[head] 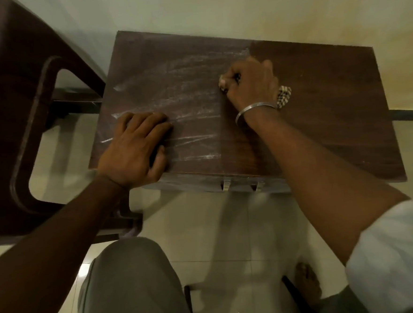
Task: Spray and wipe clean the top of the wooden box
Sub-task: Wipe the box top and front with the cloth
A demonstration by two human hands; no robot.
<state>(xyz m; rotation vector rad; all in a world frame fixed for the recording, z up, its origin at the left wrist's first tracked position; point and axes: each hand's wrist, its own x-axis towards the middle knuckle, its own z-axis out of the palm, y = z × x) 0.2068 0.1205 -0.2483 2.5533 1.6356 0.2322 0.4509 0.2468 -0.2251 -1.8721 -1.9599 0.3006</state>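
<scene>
I look down on the wooden box (295,116), which fills the middle of the frame and stands on a pale tiled floor (231,240), close to a light wall (214,6) at the top of the frame. The top of the box is dark brown. Its left half is covered with whitish streaks, and its right half is darker and without streaks; the border between the two runs down from the upper middle.

My left hand (136,151) lies flat on the lower left part of the top, the fingers spread and pressing on the wood, not closed around anything. My right hand (251,82) is in the upper middle of the frame, just at the border of the streaks. Its grip is clamped on a bunched cloth (284,96); a checked piece of it shows beside the wrist and a small pale piece at the fingertips. A metal bangle (253,109) sits on the right wrist.

On the front edge of the box, in the lower middle, two small metal clasps (226,185) hang down. A dark brown plastic chair (14,108) stands in the upper left of the frame, just beside the box. My knee in grey trousers (131,283) is at the bottom.
</scene>
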